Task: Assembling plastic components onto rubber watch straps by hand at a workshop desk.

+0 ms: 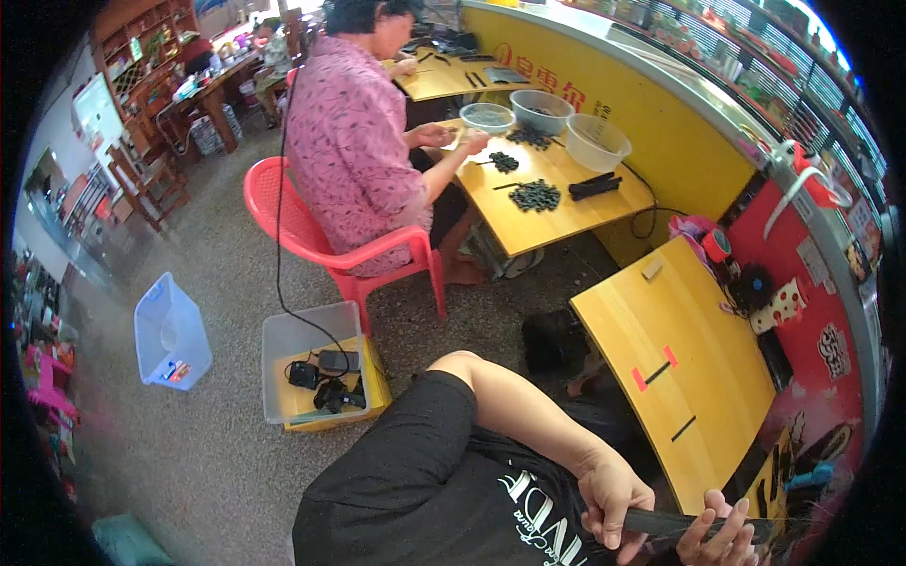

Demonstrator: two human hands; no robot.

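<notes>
A long, flat black strip (658, 524), fraying into thin hair-like strands at its far end, stretches between my two hands at the lower right. My left hand (612, 498) is closed on one end, thumb pressed on top. Further along, my right hand (719, 536) has its fingers wrapped round the strip. What the strip is made of, I cannot tell. Just beyond my hands stands a yellow wooden table (722, 387). On it are a thin black strip (683, 428), another black strip (658, 374) between two red tape marks (640, 379), and a small wooden block (652, 270).
A person (354, 141) sits on a red plastic chair (269, 212), handling small things at another table (566, 226) with black piles and clear bowls (598, 141). Left are a bin with black devices (283, 377) and a blue basket (170, 321). A cable (280, 217) hangs down.
</notes>
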